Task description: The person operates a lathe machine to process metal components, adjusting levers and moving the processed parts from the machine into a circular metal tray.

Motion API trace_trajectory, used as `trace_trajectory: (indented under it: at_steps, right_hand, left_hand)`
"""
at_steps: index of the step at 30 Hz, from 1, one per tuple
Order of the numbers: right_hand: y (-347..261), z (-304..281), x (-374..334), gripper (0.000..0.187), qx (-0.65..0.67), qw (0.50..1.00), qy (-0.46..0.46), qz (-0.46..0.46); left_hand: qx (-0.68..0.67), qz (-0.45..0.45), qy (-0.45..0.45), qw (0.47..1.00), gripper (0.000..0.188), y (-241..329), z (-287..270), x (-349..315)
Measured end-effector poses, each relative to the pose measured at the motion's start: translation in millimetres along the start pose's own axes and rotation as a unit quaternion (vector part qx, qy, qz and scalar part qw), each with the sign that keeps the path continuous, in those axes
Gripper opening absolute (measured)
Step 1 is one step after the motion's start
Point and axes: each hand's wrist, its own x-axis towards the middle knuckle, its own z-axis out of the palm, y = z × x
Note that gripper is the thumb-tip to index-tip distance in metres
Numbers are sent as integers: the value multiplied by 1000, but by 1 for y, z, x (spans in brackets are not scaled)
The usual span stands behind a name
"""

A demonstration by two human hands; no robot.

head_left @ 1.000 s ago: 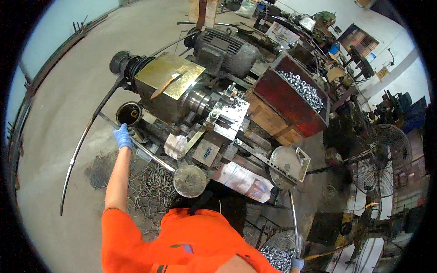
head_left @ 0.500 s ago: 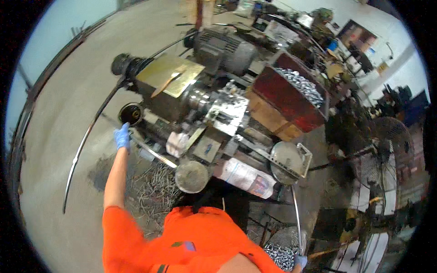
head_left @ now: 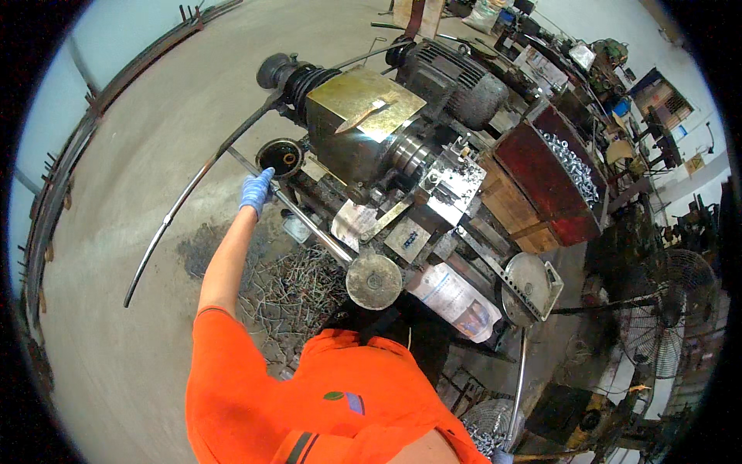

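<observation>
My left hand [head_left: 256, 192], in a blue glove, closes around a long metal rod [head_left: 317, 232] beside a round black cup-shaped part [head_left: 280, 157] of a machine. The rod runs down to a round metal disc [head_left: 374, 282]. At the lower edge my right hand [head_left: 502, 458], mostly cut off, is at the low end of a shiny lever bar [head_left: 520, 379]. That bar rises to a round plate [head_left: 529, 284] on the machine's right. A brass-coloured cover [head_left: 367, 89] carries a wooden-handled brush [head_left: 362, 117], left of the spindle chuck [head_left: 411, 155].
A red bin [head_left: 541, 174] of small metal parts stands behind right, near a motor [head_left: 456, 77]. Tangled metal scrap [head_left: 297, 294] lies on the floor. A hose [head_left: 193, 185] juts out left. A fan [head_left: 672, 301] stands right; more metal parts [head_left: 485, 437] sit below.
The whole view has shifted, so the machine sits further right and the picture is sharper. The left hand remains beside the black cup. The right hand now shows less, at the lower edge.
</observation>
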Motion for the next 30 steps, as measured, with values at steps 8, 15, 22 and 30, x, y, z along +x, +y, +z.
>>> trace_trajectory:
  at_steps: [8, 15, 22, 30]
  right_hand:
    - [19, -2, -6, 41, -11, 999, 33, 1]
    - [31, -1, -23, 45, -4, 1000, -8, -14]
    - [2, -22, -46, 37, 8, 999, 7, 45]
    - [15, -18, -48, 36, 5, 998, 56, 20]
  left_hand:
    - [-67, 0, -37, 997, 35, -15, -3, 10]
    - [-65, 6, -71, 995, 32, -2, 5, 10]
    - [-75, -3, -47, 996, 34, -18, 0, 28]
    - [-79, 3, -51, 996, 33, -21, 6, 33]
